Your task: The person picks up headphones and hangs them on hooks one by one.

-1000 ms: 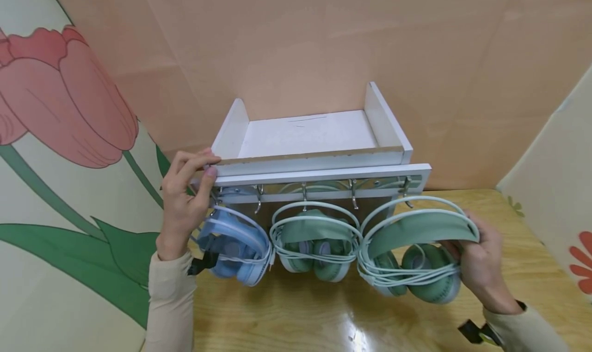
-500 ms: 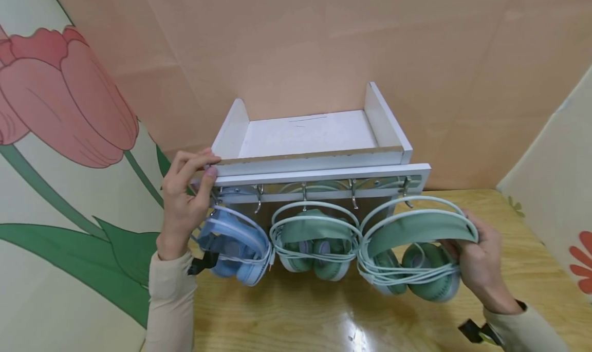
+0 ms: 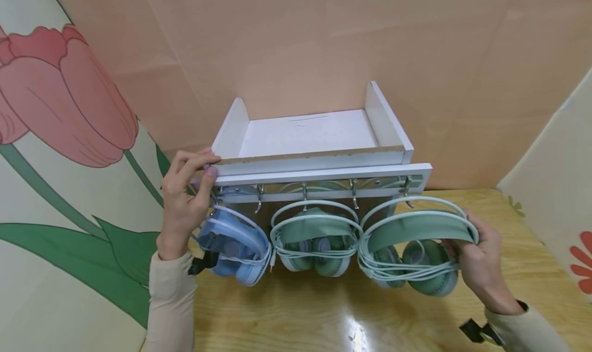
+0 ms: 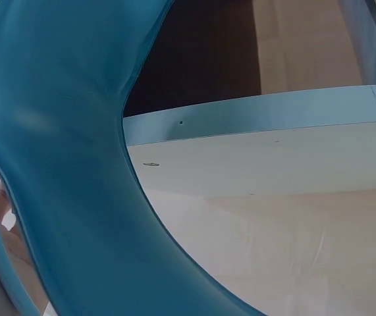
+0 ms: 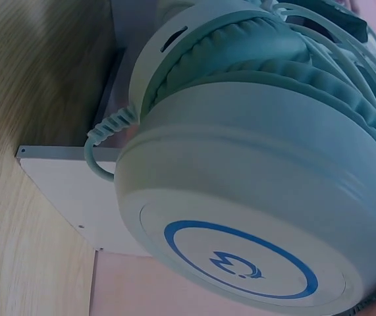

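My left hand grips the left end of a white hook rack, fingers on top and thumb at the front. Right beneath it hang blue headphones; their headband fills the left side of the left wrist view. Green headphones hang from the middle hook. My right hand holds a second green pair by the right side of its headband, just below the rightmost hook. Whether that band sits on the hook, I cannot tell. In the right wrist view its ear cup looms close.
A white shelf with raised sides stands above the rack, against a pinkish-brown covered wall. Wooden tabletop lies beneath the headphones. A panel with a painted tulip rises on the left, and a pale panel on the right.
The ear cups of the right green headphones have swung slightly upward and back. The middle pair has shifted a little. Both hands stay nearly where they were.
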The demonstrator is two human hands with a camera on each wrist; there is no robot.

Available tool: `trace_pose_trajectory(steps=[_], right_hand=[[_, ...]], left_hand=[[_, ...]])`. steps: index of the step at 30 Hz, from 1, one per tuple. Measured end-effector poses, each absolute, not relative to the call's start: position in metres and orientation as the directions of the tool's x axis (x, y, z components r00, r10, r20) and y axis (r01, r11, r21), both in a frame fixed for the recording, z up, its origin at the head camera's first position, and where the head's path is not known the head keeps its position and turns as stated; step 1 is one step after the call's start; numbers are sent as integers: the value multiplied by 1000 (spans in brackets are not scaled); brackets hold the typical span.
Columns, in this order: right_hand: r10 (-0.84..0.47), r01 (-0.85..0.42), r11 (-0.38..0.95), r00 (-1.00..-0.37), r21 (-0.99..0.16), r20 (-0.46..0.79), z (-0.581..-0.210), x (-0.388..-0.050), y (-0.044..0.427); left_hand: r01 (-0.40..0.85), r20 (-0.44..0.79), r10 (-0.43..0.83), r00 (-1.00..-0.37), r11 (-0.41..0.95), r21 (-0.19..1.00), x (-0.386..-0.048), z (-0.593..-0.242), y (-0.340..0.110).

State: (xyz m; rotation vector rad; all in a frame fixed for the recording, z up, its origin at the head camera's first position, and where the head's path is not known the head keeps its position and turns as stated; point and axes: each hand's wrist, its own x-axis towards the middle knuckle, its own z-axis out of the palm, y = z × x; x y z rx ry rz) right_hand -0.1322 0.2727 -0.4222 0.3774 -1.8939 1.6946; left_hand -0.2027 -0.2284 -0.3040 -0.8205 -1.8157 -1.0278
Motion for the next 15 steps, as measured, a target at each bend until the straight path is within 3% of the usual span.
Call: trace_pose_trajectory(steps=[8,15], right_hand=[[159,-544,335,-773,-770,615,-423,-132,273],[146,-579,281,-762,-765,631,-428,-131,273]], left_hand=[[843,910,119,-396,441,309,-204,-304,-228],[841,909,120,-400,442,311,-204,-304,-228]])
